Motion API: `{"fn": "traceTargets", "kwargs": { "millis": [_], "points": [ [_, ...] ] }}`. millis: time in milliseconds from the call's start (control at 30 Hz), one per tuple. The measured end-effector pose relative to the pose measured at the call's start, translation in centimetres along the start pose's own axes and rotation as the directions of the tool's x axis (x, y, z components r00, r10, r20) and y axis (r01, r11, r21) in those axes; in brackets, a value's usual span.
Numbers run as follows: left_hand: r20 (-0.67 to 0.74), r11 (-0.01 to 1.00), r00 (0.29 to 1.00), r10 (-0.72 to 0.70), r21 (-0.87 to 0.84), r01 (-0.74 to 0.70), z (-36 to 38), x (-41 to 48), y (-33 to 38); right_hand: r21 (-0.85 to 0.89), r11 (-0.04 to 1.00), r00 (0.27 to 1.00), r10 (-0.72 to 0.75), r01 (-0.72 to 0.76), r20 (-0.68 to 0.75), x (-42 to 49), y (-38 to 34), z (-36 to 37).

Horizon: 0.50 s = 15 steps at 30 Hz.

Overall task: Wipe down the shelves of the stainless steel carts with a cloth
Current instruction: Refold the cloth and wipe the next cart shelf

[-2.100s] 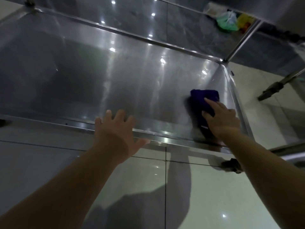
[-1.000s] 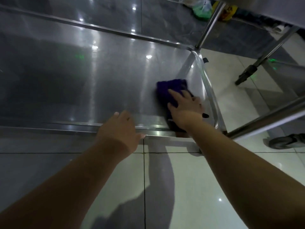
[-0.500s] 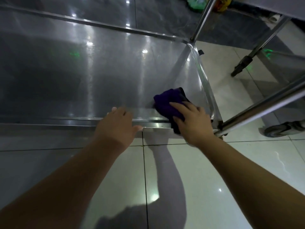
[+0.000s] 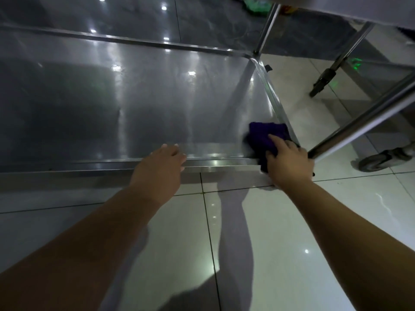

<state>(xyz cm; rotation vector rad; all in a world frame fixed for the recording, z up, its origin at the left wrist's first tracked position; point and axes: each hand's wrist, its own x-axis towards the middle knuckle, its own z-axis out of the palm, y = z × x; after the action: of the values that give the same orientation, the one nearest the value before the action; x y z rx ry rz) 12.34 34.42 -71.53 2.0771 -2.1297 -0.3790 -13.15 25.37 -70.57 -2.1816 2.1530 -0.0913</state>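
A low stainless steel cart shelf (image 4: pixel 139 104) fills the upper left of the head view. A dark purple cloth (image 4: pixel 263 136) lies bunched in the shelf's near right corner, draping over the front rim. My right hand (image 4: pixel 288 163) presses on the cloth, fingers laid over it, the thumb side hidden. Further left, my left hand (image 4: pixel 162 167) rests palm down on the front rim (image 4: pixel 213 162), fingers relaxed and holding nothing.
A slanted steel cart post (image 4: pixel 359 122) crosses at the right, above a caster wheel (image 4: pixel 381 161). Another cart's leg and caster (image 4: pixel 323 80) stand behind it. Glossy pale floor tiles (image 4: pixel 258 243) lie in front. Green bags (image 4: pixel 256 6) sit at the top.
My right hand has pulled the cloth from mid-shelf toward me into the near right corner. The left hand has stayed on the front rim while the camera shifted.
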Motion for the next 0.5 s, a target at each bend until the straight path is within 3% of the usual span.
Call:
{"fn": "traceTargets", "kwargs": {
  "millis": [100,167,233,300,367,433,500],
  "points": [
    [-0.072,0.997,0.995,-0.073,0.016,0.075,-1.0,-1.4,-1.9,0.046,0.984,0.985,0.171,-0.171,0.004,-0.6,-1.1,0.1],
    [-0.098,0.987,0.983,-0.159,-0.009,0.159,-1.2,-2.3,-2.8,0.083,0.982,0.985,0.170,-0.170,0.009,-1.9,-4.0,0.6],
    [-0.078,0.986,0.983,-0.166,0.018,0.168,-1.1,-2.6,-3.1,0.140,0.990,1.000,-0.017,0.019,-0.017,-4.2,-8.0,1.3],
    [-0.064,0.988,0.986,-0.153,0.005,0.154,-1.0,-2.3,-3.2,0.181,0.943,0.960,-0.278,0.279,-0.032,-6.2,-11.4,2.2],
    [-0.055,0.991,0.989,-0.135,-0.020,0.134,-1.2,-2.3,-3.9,0.184,0.910,0.927,-0.374,0.371,-0.020,-6.3,-12.2,2.1],
    [-0.090,0.994,0.990,-0.112,-0.013,0.111,-1.4,-2.8,-5.1,0.151,0.939,0.951,-0.305,0.308,-0.042,-5.7,-10.7,1.8],
    [-0.147,0.995,0.984,-0.100,0.003,0.101,-1.7,-3.7,-6.5,0.122,0.984,0.990,-0.118,0.126,-0.074,-5.3,-8.3,1.5]
  ]
}}
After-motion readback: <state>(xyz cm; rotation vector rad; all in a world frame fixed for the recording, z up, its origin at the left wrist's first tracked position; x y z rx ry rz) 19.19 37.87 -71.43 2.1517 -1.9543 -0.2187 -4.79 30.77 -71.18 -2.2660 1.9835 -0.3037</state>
